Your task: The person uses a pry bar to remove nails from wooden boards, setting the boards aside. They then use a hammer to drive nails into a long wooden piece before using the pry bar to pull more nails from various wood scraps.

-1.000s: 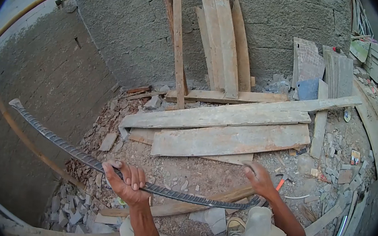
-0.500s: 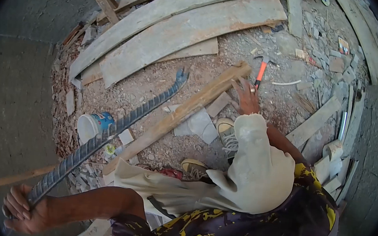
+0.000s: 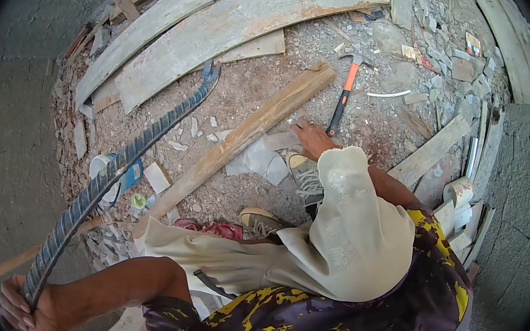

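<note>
At the lower left my left hand [image 3: 27,305] is wrapped round the low end of a long ribbed steel pry bar [image 3: 127,157]. The bar slants up and away, and its bent, split tip sits above the rubble near a long board. My right hand [image 3: 313,139] is past my raised knee, its fingers loosely bent and partly hidden, with nothing visible in them. Close by lies a claw hammer [image 3: 344,96] with an orange and black handle. A squared wooden beam [image 3: 249,135] lies diagonally on the ground between the bar and my right hand, apart from both.
Long pale boards [image 3: 227,35] lie across the far side. A white and blue bucket [image 3: 122,179] is tipped over behind the bar. Broken tile pieces [image 3: 262,162] lie by my shoes [image 3: 306,176]. More planks [image 3: 431,147] and rubble line the right wall.
My right hand has drawn back from the beam's far end toward my knee, its fingers less spread. The pry bar's tip appears higher and further left. The view has shifted slightly.
</note>
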{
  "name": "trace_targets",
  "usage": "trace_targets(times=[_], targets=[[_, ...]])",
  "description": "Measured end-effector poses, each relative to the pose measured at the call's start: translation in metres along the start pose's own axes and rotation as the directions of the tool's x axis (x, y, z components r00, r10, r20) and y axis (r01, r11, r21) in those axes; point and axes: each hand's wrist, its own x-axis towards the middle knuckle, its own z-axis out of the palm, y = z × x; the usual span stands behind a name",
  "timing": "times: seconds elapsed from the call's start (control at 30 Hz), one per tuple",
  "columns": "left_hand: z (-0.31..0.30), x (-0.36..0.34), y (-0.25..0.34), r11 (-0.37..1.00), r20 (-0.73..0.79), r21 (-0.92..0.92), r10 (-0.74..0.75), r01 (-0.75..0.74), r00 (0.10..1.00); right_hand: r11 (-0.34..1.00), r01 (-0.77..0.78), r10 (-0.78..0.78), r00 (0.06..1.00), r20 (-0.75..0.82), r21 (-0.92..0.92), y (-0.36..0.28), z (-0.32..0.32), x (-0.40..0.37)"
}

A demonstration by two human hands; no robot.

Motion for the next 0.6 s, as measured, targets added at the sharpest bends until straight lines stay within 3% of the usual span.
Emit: trace_targets(times=[0.1, 0.13, 0.17, 0.2, 0.23, 0.3, 0.33, 0.4, 0.43, 0.47, 0.5, 0.53, 0.57, 0.6], targets=[[0.003, 0.002, -0.007, 1.000, 0.019, -0.027, -0.010, 0.011, 1.000, 0.997, 0.025, -0.019, 0.996, -0.083, 0.078, 0.000, -0.023, 0.001], [0.002, 0.004, -0.007, 1.000, 0.016, -0.027, -0.010, 0.011, 1.000, 0.989, 0.027, 0.011, 0.965, -0.260, 0.143, -0.001, -0.035, 0.003], [0.002, 0.005, -0.011, 1.000, 0.014, -0.024, -0.016, 0.017, 1.000, 0.977, 0.036, 0.058, 0.903, -0.425, 0.210, -0.002, -0.045, 0.004], [0.003, 0.006, -0.014, 1.000, 0.012, -0.027, -0.015, 0.015, 1.000, 0.942, -0.016, 0.180, 0.867, -0.465, 0.335, -0.003, -0.057, 0.009], [0.004, 0.007, -0.016, 0.999, 0.010, -0.034, -0.010, 0.010, 1.000, 0.944, -0.016, 0.180, 0.862, -0.474, 0.331, 0.005, -0.059, 0.016], [0.005, 0.010, -0.017, 0.999, 0.012, -0.036, -0.008, 0.009, 1.000, 0.957, 0.017, 0.188, 0.722, -0.666, 0.289, 0.018, -0.052, 0.027], [0.006, 0.010, -0.020, 0.999, 0.013, -0.035, -0.015, 0.016, 1.000, 0.955, 0.012, 0.195, 0.725, -0.661, 0.296, 0.020, -0.049, 0.025], [0.009, 0.014, -0.025, 0.999, 0.020, -0.041, -0.015, 0.015, 1.000, 0.868, -0.225, 0.440, 0.761, -0.477, 0.443, 0.026, -0.048, 0.027], [0.009, 0.014, -0.027, 0.999, 0.019, -0.050, -0.010, 0.011, 1.000, 0.870, -0.223, 0.439, 0.758, -0.482, 0.440, 0.028, -0.055, 0.030], [0.008, 0.018, -0.027, 0.999, 0.024, -0.045, -0.015, 0.016, 1.000, 0.551, -0.226, 0.630, 0.744, -0.222, 0.803, 0.026, -0.057, 0.030], [0.008, 0.021, -0.029, 0.999, 0.020, -0.040, -0.020, 0.020, 1.000, 0.096, -0.219, 0.678, 0.728, 0.097, 0.971, 0.024, -0.058, 0.029], [0.008, 0.024, -0.031, 0.999, 0.022, -0.047, -0.022, 0.023, 1.000, -0.109, -0.263, 0.613, 0.741, 0.273, 0.959, 0.018, -0.063, 0.027], [0.008, 0.028, -0.033, 0.998, 0.029, -0.053, -0.025, 0.026, 0.999, -0.114, -0.260, 0.617, 0.738, 0.274, 0.959, 0.015, -0.065, 0.027], [0.009, 0.031, -0.034, 0.998, 0.032, -0.055, -0.029, 0.031, 0.999, -0.234, -0.297, 0.501, 0.779, 0.377, 0.926, 0.014, -0.067, 0.026]])
